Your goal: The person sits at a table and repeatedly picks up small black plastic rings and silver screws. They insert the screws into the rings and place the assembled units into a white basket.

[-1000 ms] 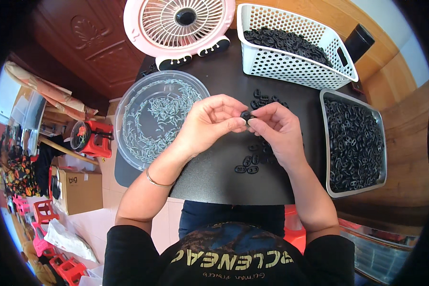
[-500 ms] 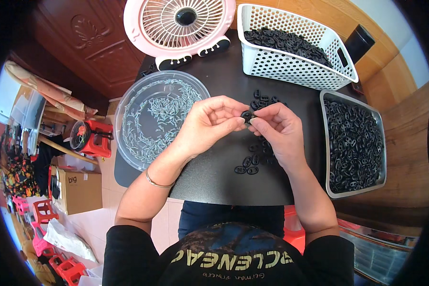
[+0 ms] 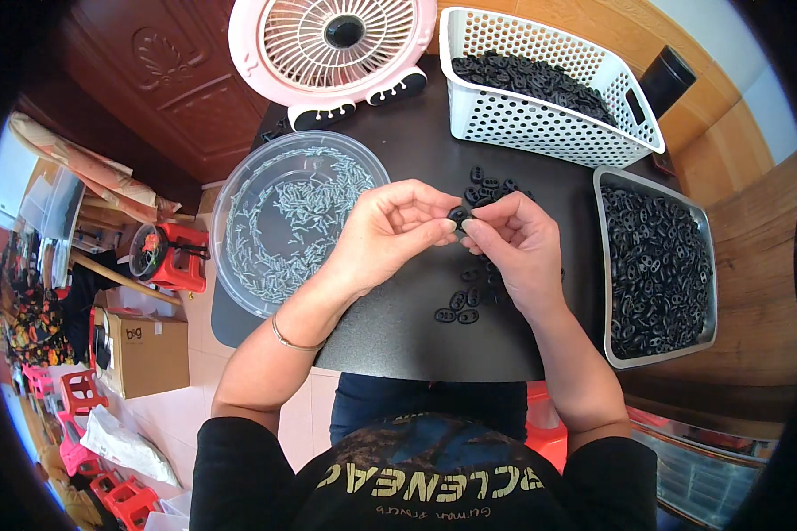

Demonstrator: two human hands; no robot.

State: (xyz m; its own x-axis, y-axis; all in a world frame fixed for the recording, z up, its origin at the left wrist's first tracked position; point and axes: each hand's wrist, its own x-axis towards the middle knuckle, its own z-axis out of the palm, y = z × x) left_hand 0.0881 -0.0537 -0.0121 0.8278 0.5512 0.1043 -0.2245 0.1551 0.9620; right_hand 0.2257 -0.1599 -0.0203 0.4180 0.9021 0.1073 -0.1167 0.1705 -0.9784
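Between my hands, over the middle of the dark table, is a small black oval plastic piece. My left hand pinches it from the left between thumb and fingers. From the other side, my right hand grips its right end with thumb and forefinger; whether a screw is in those fingers is too small to tell. Several like black pieces with two holes lie on the table below and behind my hands. To the left stands a clear round tub of small silvery screws.
A white perforated basket of black pieces stands at the back right. A metal tray, full of the two-holed pieces, is along the right edge. At the back left is a pink fan. Red stools and a cardboard box are on the floor at left.
Both hands stay almost in place, still pinching the black piece. My right hand has shifted very slightly left.
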